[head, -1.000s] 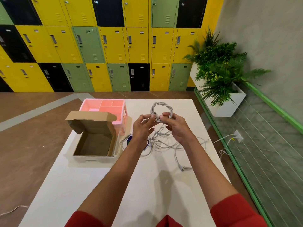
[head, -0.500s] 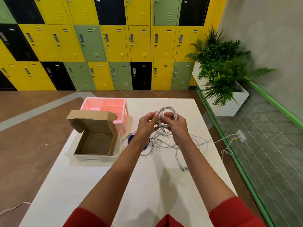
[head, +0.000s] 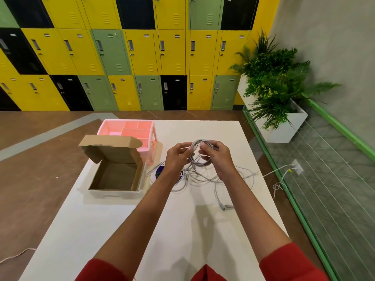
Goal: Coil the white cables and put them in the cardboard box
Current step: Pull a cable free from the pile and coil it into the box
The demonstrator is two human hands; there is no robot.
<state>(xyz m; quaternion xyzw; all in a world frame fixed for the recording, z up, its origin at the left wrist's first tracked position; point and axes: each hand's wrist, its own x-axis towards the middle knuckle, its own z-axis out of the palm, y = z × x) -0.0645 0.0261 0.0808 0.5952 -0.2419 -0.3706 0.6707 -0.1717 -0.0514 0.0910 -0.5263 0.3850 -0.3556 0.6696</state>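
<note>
A small coil of white cable [head: 197, 159] hangs in the air over the white table [head: 113, 226]. My left hand [head: 177, 157] pinches its left side and my right hand [head: 216, 157] grips its right side. Below the hands a loose tangle of white cables [head: 205, 177] lies on the table, one end with a plug [head: 223, 206] trailing toward me. The cardboard box [head: 115, 175] stands open and empty to the left of my hands, its lid [head: 110, 145] tilted up at the back.
A pink compartment tray [head: 129, 130] stands behind the box. A dark blue round object [head: 159, 173] lies partly under my left wrist. Right of the table runs a green-framed glass rail [head: 284, 179], with a white planter [head: 284, 126] and a wall socket with a cord [head: 295, 165] beyond.
The coil and both hands have dropped slightly and stayed together above the tangle. My fingers have shifted around the loops. The box and tray have not moved.
</note>
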